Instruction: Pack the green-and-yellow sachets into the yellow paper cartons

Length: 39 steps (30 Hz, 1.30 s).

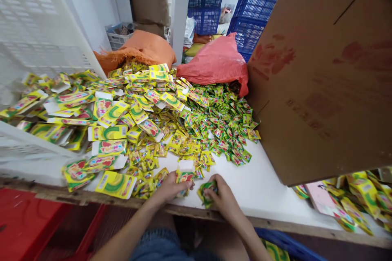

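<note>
My left hand [173,187] is closed around a small yellow-and-red carton [184,171] whose white top flap stands up. Just to the right, my right hand [220,191] pinches some small green packets [206,193] over the table's front edge. Yellow packets [143,163] lie loose beside and behind the left hand. Beyond the hands spreads a heap of green packets [223,122]. Flat-lying yellow cartons [116,183], many with white flaps out, are piled to the left.
A white plastic crate [39,140] full of cartons lies at left. Orange [150,47] and red [214,59] sacks spill packets at the back. A large cardboard box [318,89] stands at right, with more cartons [364,191] beyond it. Blue crates [203,0] are stacked behind.
</note>
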### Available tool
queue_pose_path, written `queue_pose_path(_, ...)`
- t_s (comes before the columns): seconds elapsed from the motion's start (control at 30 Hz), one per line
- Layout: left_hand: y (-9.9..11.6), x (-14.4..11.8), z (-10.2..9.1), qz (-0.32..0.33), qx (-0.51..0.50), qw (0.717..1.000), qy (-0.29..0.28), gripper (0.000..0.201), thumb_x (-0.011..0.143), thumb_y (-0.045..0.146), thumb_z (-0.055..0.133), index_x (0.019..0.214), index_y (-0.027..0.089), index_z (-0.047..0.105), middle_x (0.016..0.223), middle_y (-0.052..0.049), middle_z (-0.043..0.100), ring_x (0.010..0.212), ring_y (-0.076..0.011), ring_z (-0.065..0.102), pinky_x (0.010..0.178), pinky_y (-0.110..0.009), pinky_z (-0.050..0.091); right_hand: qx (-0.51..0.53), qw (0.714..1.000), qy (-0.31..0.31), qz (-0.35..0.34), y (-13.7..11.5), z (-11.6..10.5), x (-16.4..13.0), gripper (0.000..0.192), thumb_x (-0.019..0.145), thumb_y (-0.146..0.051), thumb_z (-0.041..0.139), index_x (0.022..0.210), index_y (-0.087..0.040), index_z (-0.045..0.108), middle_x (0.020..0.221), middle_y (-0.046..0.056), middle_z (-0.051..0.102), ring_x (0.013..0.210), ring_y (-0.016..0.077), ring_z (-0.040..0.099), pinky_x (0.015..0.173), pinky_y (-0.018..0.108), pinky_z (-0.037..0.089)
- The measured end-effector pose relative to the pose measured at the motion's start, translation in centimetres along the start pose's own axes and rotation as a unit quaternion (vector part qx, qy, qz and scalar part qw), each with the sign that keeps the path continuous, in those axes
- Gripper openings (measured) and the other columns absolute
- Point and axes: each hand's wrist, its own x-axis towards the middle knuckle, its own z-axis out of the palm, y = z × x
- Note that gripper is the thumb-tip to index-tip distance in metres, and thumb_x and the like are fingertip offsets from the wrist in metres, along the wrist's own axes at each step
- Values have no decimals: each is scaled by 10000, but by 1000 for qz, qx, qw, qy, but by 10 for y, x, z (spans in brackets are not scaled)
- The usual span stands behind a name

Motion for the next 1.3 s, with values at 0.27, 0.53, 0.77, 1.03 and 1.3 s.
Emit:
queue_pose_path(0.27,1,-6,2,-19,-22,999,-28,328,635,336,691,888,132,644,872,-56,699,829,-213,624,735,-289,463,50,995,-91,10,-22,12,-25,359,770,-203,490,1127,-196,460,1068,72,588,980,201,545,861,315,401)
queue_pose_path(0.53,-3,-4,3,-30,-31,998,-44,308,620,350,690,800,116,599,659,-17,631,611,-150,570,639,-267,449,109,992,-56,-31,-48,-19,0,200,846,-321,435,981,-186,496,832,40,620,757,174,574,675,277,447)
queue_pose_path(0.77,-3,-5,5,-10,55,997,-55,257,614,246,672,812,130,557,652,32,555,591,-106,497,572,-214,394,20,984,-1,-178,-78,-6,17,96,852,-244,458,910,-196,518,894,49,548,851,178,520,748,281,422)
queue_pose_path(1.03,-2,-5,6,-6,58,996,-68,244,635,267,649,811,132,547,671,27,560,607,-117,500,586,-223,399,-152,973,-42,-167,-85,-14,18,75,822,-142,469,833,-196,520,889,60,518,812,191,517,703,296,426)
queue_pose_path(1.3,-1,-4,7,9,49,997,-56,221,615,227,663,793,132,573,670,26,569,630,-118,510,601,-212,403,-187,964,-59,-180,-97,-5,17,165,782,-53,459,833,-188,538,881,60,527,807,187,529,716,292,440)
